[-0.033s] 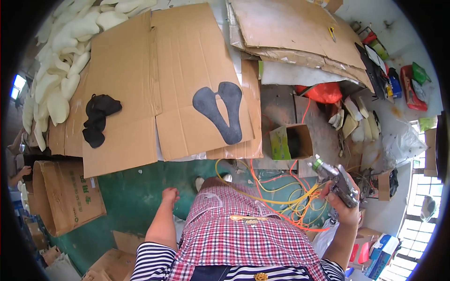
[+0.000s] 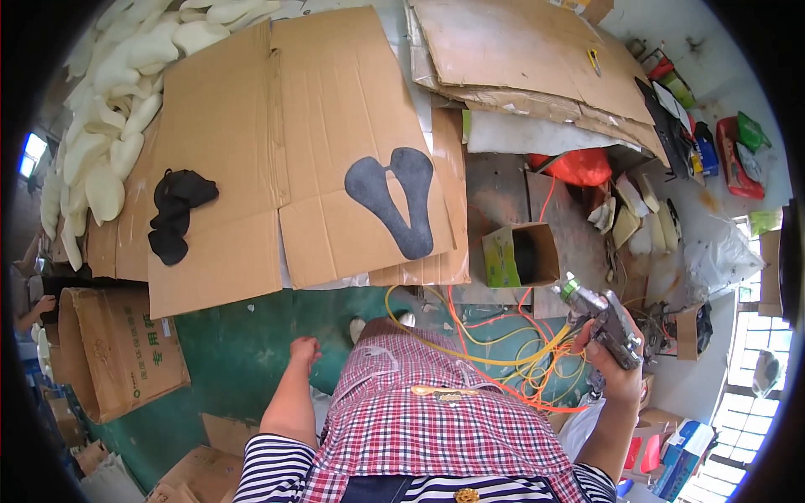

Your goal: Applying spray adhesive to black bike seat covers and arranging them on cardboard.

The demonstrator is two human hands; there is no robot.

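Head camera view: Broad brown cardboard sheets (image 2: 222, 109) cover a work surface in front of a person wearing a red, white and dark plaid cloth apron (image 2: 419, 444). Heaped at the far left are cream-coloured, rounded, foam-like pieces (image 2: 105, 189), above an open brown cardboard box (image 2: 138, 360). Looping yellow and orange hoses (image 2: 524, 362) run between the apron and the right hand. Lying flat near the sheets' close right corner is a black, fork-shaped pad with a narrow central slot (image 2: 379, 197); a crumpled black cloth-like piece (image 2: 172, 214) rests to its left. Held off the surface, a dark and silvery metal spray gun with a green ring (image 2: 619, 342) sits in the grip of the right hand (image 2: 619, 381). The left hand (image 2: 305, 349), lowered beside the apron, has its fingers curled in narrow.
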